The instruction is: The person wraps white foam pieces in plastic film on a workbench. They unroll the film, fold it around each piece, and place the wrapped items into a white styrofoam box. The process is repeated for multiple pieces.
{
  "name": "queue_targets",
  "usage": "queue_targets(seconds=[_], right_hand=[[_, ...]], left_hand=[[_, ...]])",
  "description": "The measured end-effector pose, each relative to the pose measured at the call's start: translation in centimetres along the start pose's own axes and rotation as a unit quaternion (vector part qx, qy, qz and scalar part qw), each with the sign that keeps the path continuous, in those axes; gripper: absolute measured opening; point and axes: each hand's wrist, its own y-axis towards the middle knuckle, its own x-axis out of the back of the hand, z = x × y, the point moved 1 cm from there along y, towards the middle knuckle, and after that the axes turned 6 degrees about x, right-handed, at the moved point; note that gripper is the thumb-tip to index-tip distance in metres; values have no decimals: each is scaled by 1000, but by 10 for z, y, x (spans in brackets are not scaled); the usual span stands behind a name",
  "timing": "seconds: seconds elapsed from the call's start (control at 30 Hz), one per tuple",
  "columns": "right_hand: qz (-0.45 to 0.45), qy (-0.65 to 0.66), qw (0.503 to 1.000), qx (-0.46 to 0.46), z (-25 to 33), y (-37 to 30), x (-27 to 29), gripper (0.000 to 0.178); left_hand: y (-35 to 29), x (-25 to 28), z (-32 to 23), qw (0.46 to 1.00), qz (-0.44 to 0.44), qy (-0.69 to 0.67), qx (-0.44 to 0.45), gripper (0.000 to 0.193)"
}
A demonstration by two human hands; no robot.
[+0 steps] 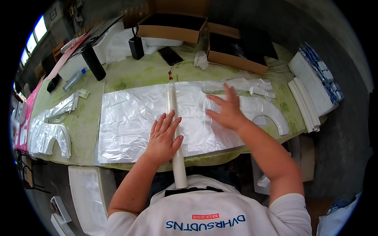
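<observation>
A thin white plastic sheet (128,122), wrinkled and shiny, lies flat on the table in front of me. Across it, pointing from the far side toward my body, rests a long whitish roll (179,167); its near end sticks out past the table edge. My left hand (162,137) lies on the roll with fingers stretched out and spread, not wrapped round it. To the right, my right hand (228,109) is just over the sheet, fingers apart and nothing in them. Beside it, white plastic with a curved, strap-like end (271,112) extends rightward.
Folded white plastic (49,129) lies at the left. At the back are a bottle (74,80), black cylinder (93,63), black box (136,47), phone (170,56) and open cardboard boxes (236,51). White rolls (303,104) and a carton of blue packets (315,78) stand right.
</observation>
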Motion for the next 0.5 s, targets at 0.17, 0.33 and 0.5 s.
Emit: queue_targets(seconds=[0.17,0.33,0.5], right_hand=[[127,-17,983,-135,43,54,-25,74],[-51,-46,998,1,67,40,-46,73],[-11,179,946,271,141,-23,-35,56]], left_hand=[[2,-5,1,1000,-22,-14,-15,60],[0,-3,1,999,-31,-12,-7,59],[-19,-12,44,933,-166,-305,96,34]])
